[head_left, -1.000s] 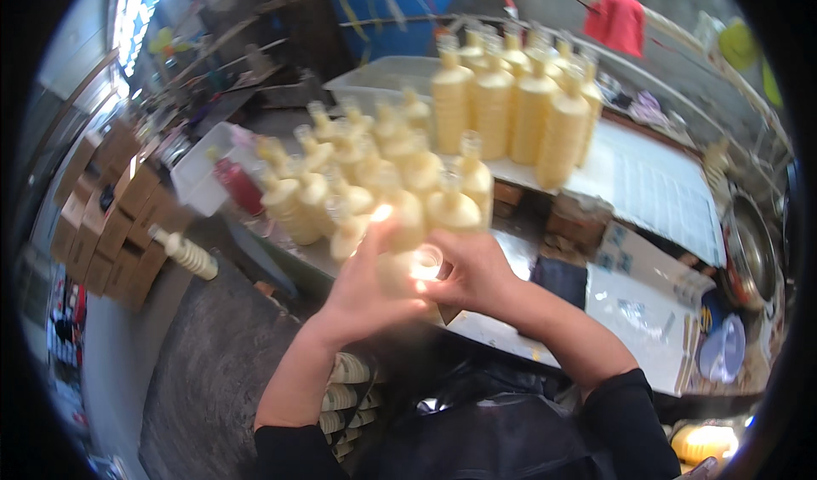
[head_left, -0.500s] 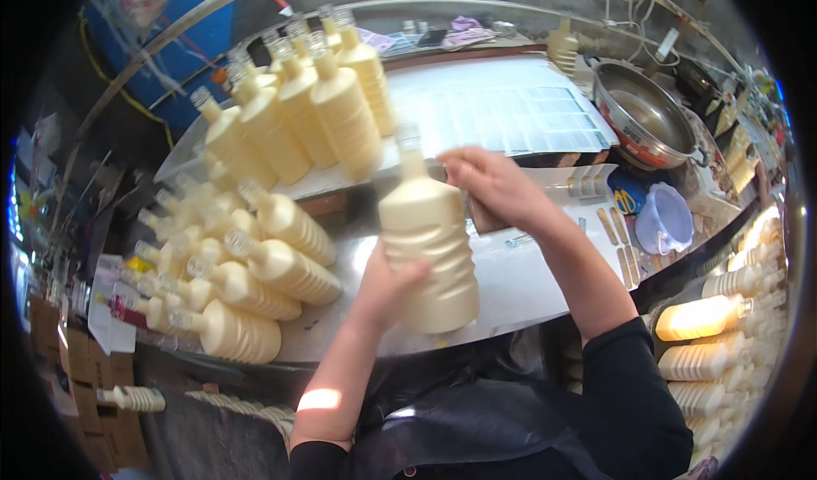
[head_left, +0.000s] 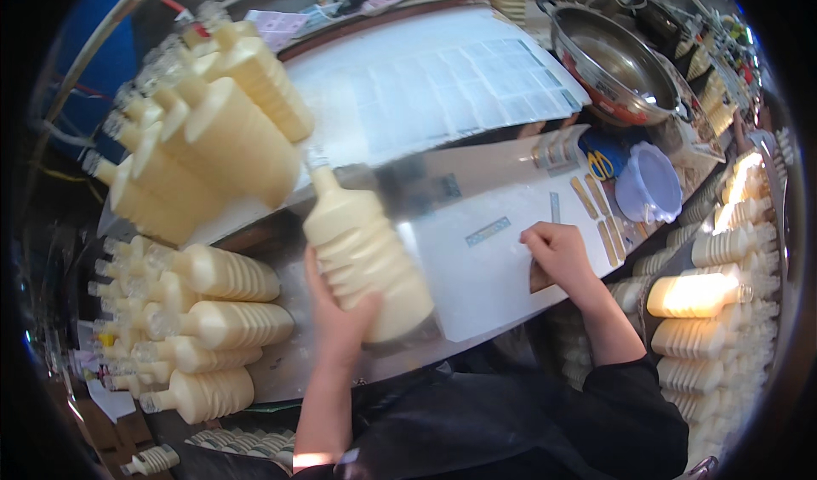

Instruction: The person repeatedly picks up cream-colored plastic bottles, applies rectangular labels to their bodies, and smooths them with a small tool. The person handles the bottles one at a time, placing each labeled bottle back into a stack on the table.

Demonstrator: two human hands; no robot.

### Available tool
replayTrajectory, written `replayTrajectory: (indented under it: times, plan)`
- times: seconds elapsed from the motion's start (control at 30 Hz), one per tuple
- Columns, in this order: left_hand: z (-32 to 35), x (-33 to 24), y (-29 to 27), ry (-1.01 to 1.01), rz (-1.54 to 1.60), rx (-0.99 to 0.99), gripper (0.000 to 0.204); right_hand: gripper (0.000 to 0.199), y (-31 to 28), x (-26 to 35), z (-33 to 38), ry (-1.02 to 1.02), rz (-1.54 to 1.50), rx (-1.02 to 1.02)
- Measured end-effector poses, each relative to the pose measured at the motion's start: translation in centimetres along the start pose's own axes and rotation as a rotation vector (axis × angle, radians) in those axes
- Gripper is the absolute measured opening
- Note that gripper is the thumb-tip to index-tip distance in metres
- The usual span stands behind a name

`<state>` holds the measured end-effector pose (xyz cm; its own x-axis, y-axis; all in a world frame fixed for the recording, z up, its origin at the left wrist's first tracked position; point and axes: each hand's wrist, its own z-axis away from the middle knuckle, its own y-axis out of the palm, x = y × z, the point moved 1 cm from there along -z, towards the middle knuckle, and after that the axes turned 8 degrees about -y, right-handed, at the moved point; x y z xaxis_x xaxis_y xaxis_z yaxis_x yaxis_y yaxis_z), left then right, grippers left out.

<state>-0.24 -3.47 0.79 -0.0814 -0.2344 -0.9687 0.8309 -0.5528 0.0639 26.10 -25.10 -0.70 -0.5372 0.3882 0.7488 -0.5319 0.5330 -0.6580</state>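
Observation:
My left hand [head_left: 339,314] grips the lower side of a cream-coloured ribbed bottle [head_left: 368,254] with a clear neck. The bottle leans to the left above the work table. Over the right part of a white board [head_left: 459,301], my right hand [head_left: 562,254] is closed around a flat brown piece [head_left: 539,277], mostly hidden by the fingers. Near this hand, a narrow blue-grey strip [head_left: 555,208] and another patterned strip [head_left: 488,231] lie on the board.
Standing bottles [head_left: 247,140] crowd the back left; more bottles [head_left: 230,322] lie stacked below them. A white sheet with pale rectangles [head_left: 477,88] covers the raised surface behind. At right are a metal pot [head_left: 613,54], lilac bucket [head_left: 648,186], yellow scissors [head_left: 600,165] and piled bottles [head_left: 694,340].
My left hand has moved left with the bottle, which now tilts. My right hand has drawn away from the bottle, down over the board. The view has shifted.

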Motion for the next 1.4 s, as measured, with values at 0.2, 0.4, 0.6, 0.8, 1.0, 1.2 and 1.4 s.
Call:
replayTrajectory:
  times: [0.2, 0.4, 0.6, 0.8, 1.0, 1.2, 1.4]
  plan:
    - [-0.1, -0.5, 0.2, 0.061, -0.074, 0.0, 0.105, 0.018, 1.8, 0.4, 0.7, -0.259, 0.154, 0.073]
    - [1.0, 0.7, 0.2, 0.145, -0.121, -0.031, 0.1, 0.03, 2.2, -1.0, -0.3, -0.214, 0.401, 0.095]
    - [1.5, 0.8, 0.7, 0.166, -0.154, -0.046, 0.096, 0.045, 2.5, -0.3, 1.6, -0.148, 0.641, 0.292]
    - [1.4, 1.3, 0.3, 0.154, -0.122, -0.034, 0.095, 0.05, 1.3, 0.9, 7.7, -0.175, 0.632, 0.389]
    - [1.3, 1.2, 0.2, 0.149, -0.091, -0.033, 0.095, 0.032, 1.0, 0.0, 8.7, -0.215, 0.553, 0.182]
    - [0.9, 1.5, 0.6, 0.155, -0.167, -0.056, 0.092, 0.03, 0.0, 0.2, 9.2, -0.157, 0.446, 0.231]
    - [1.6, 1.6, -0.1, 0.166, -0.151, -0.047, 0.09, 0.035, -2.3, -1.9, 7.5, 0.011, 0.394, -0.057]
